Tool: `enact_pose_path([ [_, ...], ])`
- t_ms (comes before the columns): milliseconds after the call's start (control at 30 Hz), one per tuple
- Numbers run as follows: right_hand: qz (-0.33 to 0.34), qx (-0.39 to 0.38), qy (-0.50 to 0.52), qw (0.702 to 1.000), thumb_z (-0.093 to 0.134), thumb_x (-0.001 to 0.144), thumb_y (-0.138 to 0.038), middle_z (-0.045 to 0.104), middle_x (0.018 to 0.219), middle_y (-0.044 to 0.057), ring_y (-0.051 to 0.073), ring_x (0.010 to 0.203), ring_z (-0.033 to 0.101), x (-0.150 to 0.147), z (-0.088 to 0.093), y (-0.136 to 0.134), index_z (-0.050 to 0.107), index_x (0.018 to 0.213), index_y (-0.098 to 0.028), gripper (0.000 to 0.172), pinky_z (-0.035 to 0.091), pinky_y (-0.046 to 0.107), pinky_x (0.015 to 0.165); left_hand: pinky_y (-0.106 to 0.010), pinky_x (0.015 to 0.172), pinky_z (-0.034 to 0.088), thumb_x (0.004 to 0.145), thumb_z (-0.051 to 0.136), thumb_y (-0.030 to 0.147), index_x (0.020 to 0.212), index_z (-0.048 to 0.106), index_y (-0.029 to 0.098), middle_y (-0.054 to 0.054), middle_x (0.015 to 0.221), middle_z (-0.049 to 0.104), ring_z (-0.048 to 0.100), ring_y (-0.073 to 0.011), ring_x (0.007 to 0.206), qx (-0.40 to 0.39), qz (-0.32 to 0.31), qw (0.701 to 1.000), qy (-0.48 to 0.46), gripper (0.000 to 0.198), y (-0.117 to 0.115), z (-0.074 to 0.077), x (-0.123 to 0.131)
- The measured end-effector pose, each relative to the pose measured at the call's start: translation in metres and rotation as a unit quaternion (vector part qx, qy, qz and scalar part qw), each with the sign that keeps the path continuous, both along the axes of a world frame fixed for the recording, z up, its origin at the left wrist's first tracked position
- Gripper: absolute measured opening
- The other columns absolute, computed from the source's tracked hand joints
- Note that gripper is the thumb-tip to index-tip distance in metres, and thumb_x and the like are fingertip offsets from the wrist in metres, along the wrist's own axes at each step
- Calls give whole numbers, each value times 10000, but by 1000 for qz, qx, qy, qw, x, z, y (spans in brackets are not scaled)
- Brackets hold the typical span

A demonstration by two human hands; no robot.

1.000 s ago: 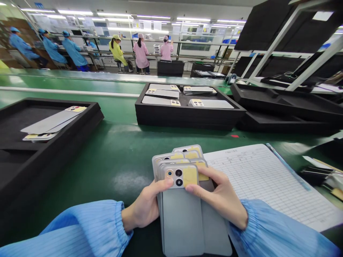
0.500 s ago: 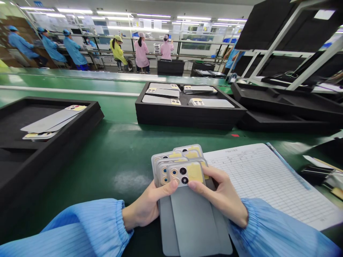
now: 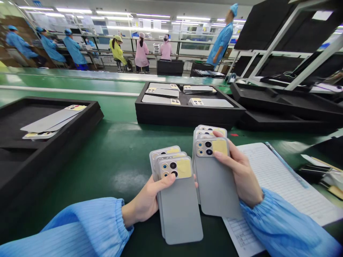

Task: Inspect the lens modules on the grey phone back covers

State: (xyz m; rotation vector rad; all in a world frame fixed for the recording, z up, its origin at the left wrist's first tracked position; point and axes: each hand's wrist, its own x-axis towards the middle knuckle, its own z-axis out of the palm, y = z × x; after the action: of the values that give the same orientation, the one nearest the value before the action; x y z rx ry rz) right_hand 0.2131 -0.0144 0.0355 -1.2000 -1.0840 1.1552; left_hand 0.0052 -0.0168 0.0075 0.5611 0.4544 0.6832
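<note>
Several grey phone back covers [image 3: 182, 210] with camera rings and yellow film form a stack in my left hand [image 3: 152, 194], thumb pressed on the top one's camera area. My right hand [image 3: 241, 167] grips a second stack of phone back covers [image 3: 218, 189], held higher and farther right, thumb beside its yellow film. The two stacks are close together, both tilted with their camera ends away from me. Beneath my right forearm lies a printed grid sheet [image 3: 284, 185], partly covered by my sleeve.
A black foam tray [image 3: 190, 116] ahead holds more covers in its compartments. Another black tray [image 3: 88, 121] at left holds a few covers. Stacked black trays [image 3: 284, 123] stand at right beneath a metal frame. Several people work across the green bench [image 3: 120, 142].
The single fanned bundle is now two stacks: my right hand has moved up and right with some covers, while my left stays with the others. A blue-clad person has come into fuller view.
</note>
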Motion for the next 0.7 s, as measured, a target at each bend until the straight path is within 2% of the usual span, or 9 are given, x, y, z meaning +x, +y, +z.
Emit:
enact_pose_path([
  [100, 31, 32, -58, 997, 545, 828, -300, 430, 1357, -48, 232, 1190, 457, -5, -9, 0, 305, 1326, -410, 563, 393, 379, 974, -410, 906, 434, 852, 477, 220, 1190, 485, 103, -163, 1084, 641, 599, -254, 1011, 3, 11, 1000, -5, 358, 0, -1, 0],
  [167, 74, 44, -105, 991, 529, 842, -304, 455, 1335, -52, 218, 1226, 411, -9, -14, -1, 391, 1291, -386, 477, 343, 364, 1013, -412, 896, 439, 848, 490, 234, 1247, 426, 123, -154, 1062, 653, 603, -253, 1004, 3, 15, 1000, -4, 419, 0, -2, 0],
  [267, 126, 44, -143, 981, 504, 855, -310, 651, 1036, -3, 220, 1064, 543, -15, -18, -6, 605, 1105, -311, 270, 421, 343, 919, -395, 858, 459, 839, 511, 249, 1318, 328, 148, -139, 1005, 676, 621, -249, 967, -2, 19, 1000, 6, 523, 0, -3, 1],
  [333, 138, 37, -135, 980, 472, 870, -316, 663, 795, 2, 203, 864, 608, -19, -17, -9, 634, 1053, -287, 247, 476, 322, 793, -376, 835, 468, 826, 534, 250, 1335, 297, 153, -130, 977, 685, 631, -242, 941, -6, 22, 1000, 13, 571, -1, -3, 1],
  [400, 154, 34, -140, 978, 407, 896, -340, 628, 702, 4, 186, 737, 598, -23, -14, -13, 623, 1072, -260, 290, 482, 312, 716, -360, 820, 474, 811, 558, 258, 1341, 288, 161, -123, 979, 684, 636, -234, 923, -11, 22, 999, 24, 603, -2, -3, 1],
  [467, 163, 41, -164, 972, 411, 889, -371, 635, 764, 19, 185, 729, 585, -27, -11, -16, 617, 1083, -231, 316, 475, 317, 721, -341, 810, 477, 800, 575, 266, 1338, 296, 179, -113, 1011, 675, 637, -221, 915, -16, 24, 999, 35, 613, -3, -4, 1],
  [600, 172, 43, -194, 965, 590, 794, -333, 643, 1012, 41, 213, 909, 587, -33, -11, -18, 609, 1087, -207, 319, 461, 323, 838, -318, 813, 473, 799, 575, 277, 1316, 342, 195, -106, 1088, 643, 632, -204, 919, -14, 19, 999, 45, 573, -4, -4, 2],
  [700, 179, 42, -187, 965, 587, 802, -298, 642, 1067, 37, 205, 955, 591, -35, -13, -18, 601, 1096, -210, 307, 470, 306, 840, -331, 816, 469, 793, 579, 294, 1293, 380, 180, -117, 1104, 635, 625, -221, 940, -18, 17, 998, 49, 550, -4, -5, 2],
])
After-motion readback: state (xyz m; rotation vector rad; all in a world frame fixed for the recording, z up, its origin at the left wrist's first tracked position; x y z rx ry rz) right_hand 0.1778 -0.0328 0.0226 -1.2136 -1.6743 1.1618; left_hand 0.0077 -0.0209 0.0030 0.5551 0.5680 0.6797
